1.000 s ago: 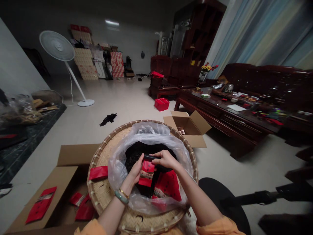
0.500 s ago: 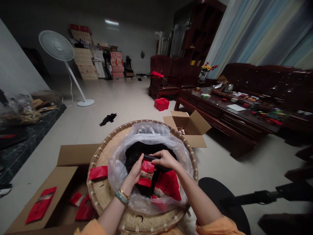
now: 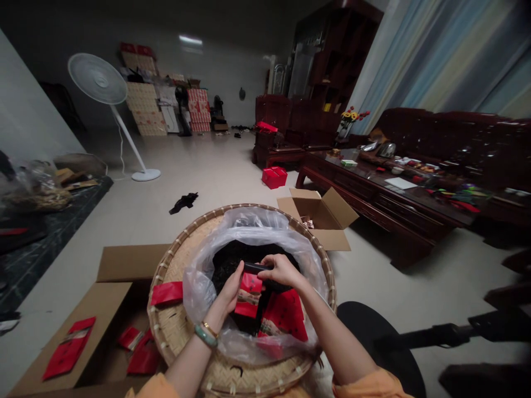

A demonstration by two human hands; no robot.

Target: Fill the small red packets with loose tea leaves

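Observation:
My left hand [image 3: 231, 288] and my right hand [image 3: 282, 271] both pinch the dark top edge of a red packet [image 3: 249, 293], which hangs over loose black tea leaves [image 3: 232, 257]. The leaves fill a clear plastic bag [image 3: 257, 221] lining a round woven bamboo basket [image 3: 178, 239]. Another red packet [image 3: 285, 316] lies in the bag below my right hand. A third red packet [image 3: 166, 293] rests across the bag's left side, near my left wrist. The packet's lower part is partly hidden among the folds and leaves.
An open cardboard box [image 3: 112, 293] with several red packets stands left of the basket. Another open box [image 3: 319, 218] sits behind it. A black round seat [image 3: 373, 342] is to the right. A dark wooden table [image 3: 373, 182] stands farther right.
My hands and the red packet have barely moved. The whole view has shifted very slightly.

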